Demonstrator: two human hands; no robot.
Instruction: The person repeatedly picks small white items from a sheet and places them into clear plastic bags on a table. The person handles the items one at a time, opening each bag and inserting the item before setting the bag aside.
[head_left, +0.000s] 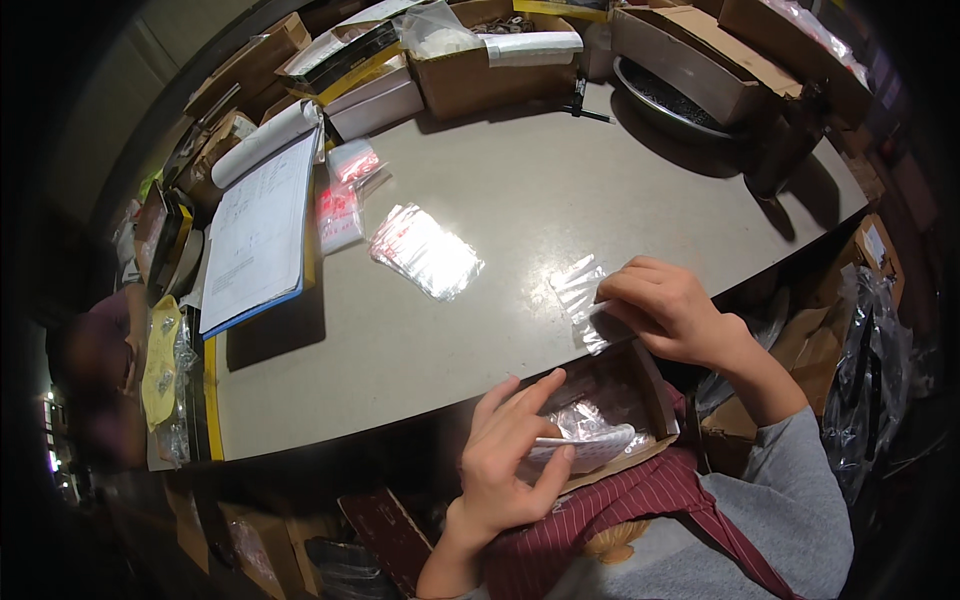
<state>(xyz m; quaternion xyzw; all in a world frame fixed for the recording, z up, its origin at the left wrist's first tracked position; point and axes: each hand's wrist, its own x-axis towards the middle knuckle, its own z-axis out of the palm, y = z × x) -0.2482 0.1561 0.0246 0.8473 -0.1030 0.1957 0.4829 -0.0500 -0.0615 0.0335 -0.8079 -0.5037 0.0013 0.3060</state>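
Observation:
My right hand point(675, 312) is closed at the table's near edge, its fingertips pinching a clear plastic bag point(578, 298) that lies partly on the tabletop. My left hand point(510, 452) is over the left side of an open cardboard box point(658, 405) on my lap. Its fingers are spread and the thumb rests by a pale, flat piece point(590, 450) at the box's edge; whether it grips this is hard to tell. Shiny clear packets point(578, 415) lie inside the box. Farther left on the table is a fanned stack of small clear bags point(428, 252).
Red-printed bags point(340, 215) lie beside a blue clipboard with papers point(255, 235). Cardboard boxes point(490, 75) line the far edge. A round metal pan of dark small parts point(670, 100) and a dark bottle point(785, 150) stand at far right. Someone else point(105, 370) is at the left.

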